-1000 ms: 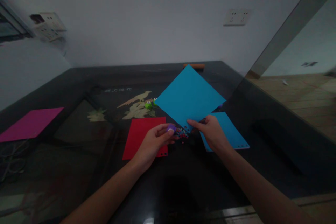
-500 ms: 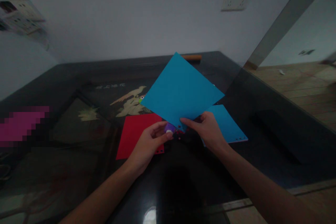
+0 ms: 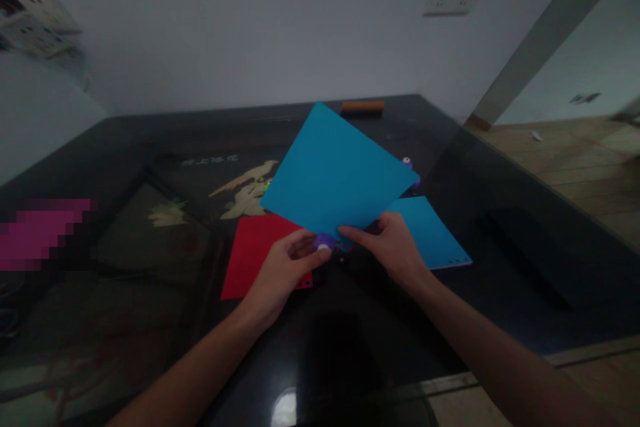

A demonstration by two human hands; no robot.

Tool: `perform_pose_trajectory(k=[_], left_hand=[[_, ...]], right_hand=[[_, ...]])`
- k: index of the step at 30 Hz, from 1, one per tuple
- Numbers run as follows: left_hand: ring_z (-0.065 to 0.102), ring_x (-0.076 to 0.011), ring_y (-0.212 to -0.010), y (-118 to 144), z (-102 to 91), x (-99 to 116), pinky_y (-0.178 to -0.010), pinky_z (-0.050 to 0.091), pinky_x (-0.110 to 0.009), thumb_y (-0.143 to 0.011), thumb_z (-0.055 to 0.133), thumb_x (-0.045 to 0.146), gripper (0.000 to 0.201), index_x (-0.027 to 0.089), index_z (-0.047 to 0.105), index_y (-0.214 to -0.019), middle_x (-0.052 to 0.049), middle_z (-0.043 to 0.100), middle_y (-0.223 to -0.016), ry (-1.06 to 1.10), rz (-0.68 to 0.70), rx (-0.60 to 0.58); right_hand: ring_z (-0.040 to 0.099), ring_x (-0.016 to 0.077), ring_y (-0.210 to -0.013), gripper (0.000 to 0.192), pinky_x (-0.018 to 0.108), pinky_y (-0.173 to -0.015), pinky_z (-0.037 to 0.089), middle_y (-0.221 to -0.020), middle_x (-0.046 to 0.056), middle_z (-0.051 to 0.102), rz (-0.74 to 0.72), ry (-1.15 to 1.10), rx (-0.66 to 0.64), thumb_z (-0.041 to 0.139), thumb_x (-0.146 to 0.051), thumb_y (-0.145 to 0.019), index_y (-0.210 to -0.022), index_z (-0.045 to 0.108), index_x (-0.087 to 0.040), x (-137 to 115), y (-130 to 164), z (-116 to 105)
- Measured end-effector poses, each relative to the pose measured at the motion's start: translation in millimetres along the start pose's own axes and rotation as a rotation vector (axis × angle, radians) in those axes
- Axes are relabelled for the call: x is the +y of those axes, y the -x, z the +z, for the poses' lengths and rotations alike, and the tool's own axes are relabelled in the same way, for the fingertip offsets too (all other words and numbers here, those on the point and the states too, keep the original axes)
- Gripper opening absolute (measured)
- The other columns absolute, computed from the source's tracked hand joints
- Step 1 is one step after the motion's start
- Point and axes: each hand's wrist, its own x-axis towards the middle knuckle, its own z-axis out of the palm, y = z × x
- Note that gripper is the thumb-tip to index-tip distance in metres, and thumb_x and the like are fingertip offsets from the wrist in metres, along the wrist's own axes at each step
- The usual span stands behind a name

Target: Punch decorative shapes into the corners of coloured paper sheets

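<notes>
My left hand is closed around a small purple craft punch with a white part facing me. A blue sheet of paper is held up at a slant, turned cornerwise, its lower edge meeting the punch. Thumb on top, my right hand pinches this sheet near its lower corner. Tiny dark-red bits lie on the table below the punch. Under my left hand rests a red sheet with small holes along its near edge. Another blue sheet, also with holes at its near edge, lies beside my right hand.
Behind the raised sheet stand a purple figure-like piece with an eye and a partly hidden green one. An orange-brown stick lies at the back of the dark glossy table. A dark flat object is at right.
The raised blue sheet has shifted slightly left and tilted, uncovering the purple piece behind it. The punch has turned a little in my left hand. Both grips stay the same.
</notes>
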Motion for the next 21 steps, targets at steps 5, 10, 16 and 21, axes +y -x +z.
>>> perform_pose_trajectory(k=[5,10,16,21], left_hand=[[0.064,-0.0223,-0.098,-0.1,0.0,-3.6,-0.088,0.045,-0.034,-0.068,0.075,0.027,0.030,0.016,0.066,-0.095,-0.009,0.071,-0.103,0.036,0.007,-0.041],[0.065,-0.0222,-0.094,0.1,0.0,-5.2,-0.088,0.046,-0.034,-0.068,0.076,0.030,0.029,0.015,0.066,-0.090,-0.009,0.072,-0.099,0.045,-0.026,-0.030],[0.067,-0.0207,-0.083,1.4,-0.3,-2.1,-0.071,0.048,-0.028,-0.073,0.071,0.034,0.027,0.015,0.066,-0.091,-0.008,0.073,-0.089,-0.049,-0.028,-0.024],[0.067,-0.0192,-0.079,0.6,0.2,-2.7,-0.067,0.048,-0.027,-0.072,0.071,0.035,0.027,0.017,0.067,-0.092,-0.007,0.073,-0.089,-0.072,-0.015,-0.020]], right_hand=[[0.063,0.0192,-0.064,0.020,0.031,-0.060,0.049,-0.074,0.006,0.071,-0.001,-0.031,-0.036,0.071,-0.036,-0.068,-0.073,0.068,-0.017,-1.3,-0.4,2.8],[0.064,0.0196,-0.064,0.018,0.031,-0.059,0.049,-0.073,0.005,0.071,0.013,-0.042,-0.052,0.072,-0.034,-0.068,-0.071,0.067,-0.017,-3.0,-0.1,6.0],[0.065,0.0208,-0.069,0.020,0.034,-0.066,0.050,-0.079,0.006,0.072,0.023,-0.075,-0.060,0.072,-0.033,-0.069,-0.080,0.069,-0.016,3.1,-1.2,7.1],[0.062,0.0190,-0.065,0.023,0.031,-0.061,0.048,-0.076,0.006,0.071,0.000,-0.044,-0.047,0.071,-0.037,-0.069,-0.078,0.068,-0.016,6.8,-1.0,7.5]])
